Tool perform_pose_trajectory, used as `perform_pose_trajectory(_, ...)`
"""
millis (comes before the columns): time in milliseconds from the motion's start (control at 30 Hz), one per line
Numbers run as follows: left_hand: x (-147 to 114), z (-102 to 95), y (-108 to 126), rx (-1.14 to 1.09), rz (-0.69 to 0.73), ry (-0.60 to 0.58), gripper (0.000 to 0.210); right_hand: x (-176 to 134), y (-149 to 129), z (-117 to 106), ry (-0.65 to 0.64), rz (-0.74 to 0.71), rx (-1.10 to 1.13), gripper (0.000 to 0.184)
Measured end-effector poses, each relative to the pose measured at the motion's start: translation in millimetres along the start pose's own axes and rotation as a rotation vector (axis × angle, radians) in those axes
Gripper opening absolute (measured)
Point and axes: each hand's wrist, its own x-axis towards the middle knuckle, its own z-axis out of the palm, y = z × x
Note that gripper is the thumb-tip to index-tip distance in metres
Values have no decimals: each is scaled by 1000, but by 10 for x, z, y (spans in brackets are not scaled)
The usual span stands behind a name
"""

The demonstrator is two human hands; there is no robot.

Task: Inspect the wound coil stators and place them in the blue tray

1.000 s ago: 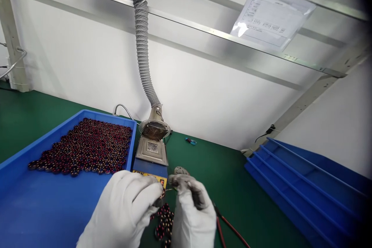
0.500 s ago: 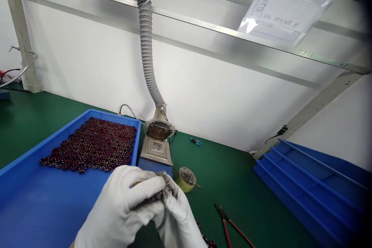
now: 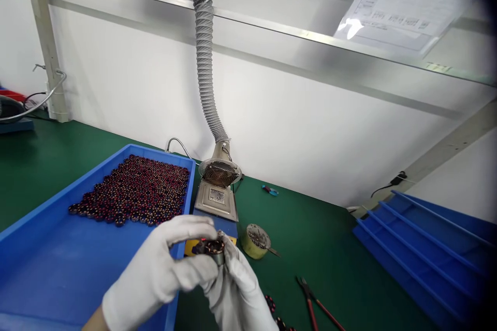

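Note:
A small round motor stator (image 3: 216, 249), with copper-coloured windings on top and a grey metal side, is held up near the middle. My right hand (image 3: 243, 284), in a white glove with smudged fingertips, grips its right side; some of those fingers are hidden. My left hand (image 3: 165, 264), also white-gloved, is curved around the left side with thumb and fingers apart. Whether the left thumb touches the stator, I cannot tell. Behind the hands stands a small blue heating unit with a metal top plate (image 3: 216, 200) and a yellow front panel.
Left is a blue tray (image 3: 97, 264) with many dark red round parts (image 3: 140, 186). A fume hose (image 3: 205, 62) hangs over the unit. Right lie a yellowish tin (image 3: 256, 241), red-handled pliers (image 3: 310, 300), blue cutters (image 3: 271, 190), several loose parts (image 3: 269, 303) and stacked blue trays (image 3: 423, 248).
The fingers of my left hand have spread apart, uncovering the stator. My right hand keeps its grip. The whole view has shifted, so the bench appears farther right.

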Motion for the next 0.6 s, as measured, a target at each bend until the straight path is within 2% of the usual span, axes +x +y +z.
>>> perform_pose_trajectory(33,-3,40,-4,-39,-2,7,15,-6,-12,18,4,-13,-21,21)
perform_pose_trajectory(133,-16,147,-41,-209,-5,127,10,-24,-36,58,-2,11,-49,19)
perform_pose_trajectory(267,-36,90,-42,-353,8,261,9,6,20,-1,-12,32,-41,22)
perform_pose_trajectory(333,-34,13,3,-274,-31,200,9,36,61,-53,2,0,-35,23)
perform_pose_trajectory(433,-21,-40,84,-100,-186,-48,19,37,60,-88,28,-4,-37,21)
perform_pose_trajectory(467,-17,-31,102,-105,-216,-86,18,20,36,-83,31,7,-39,19)
perform_pose_trajectory(600,-30,68,101,-263,-154,-60,13,-87,-142,-10,7,52,-59,13)
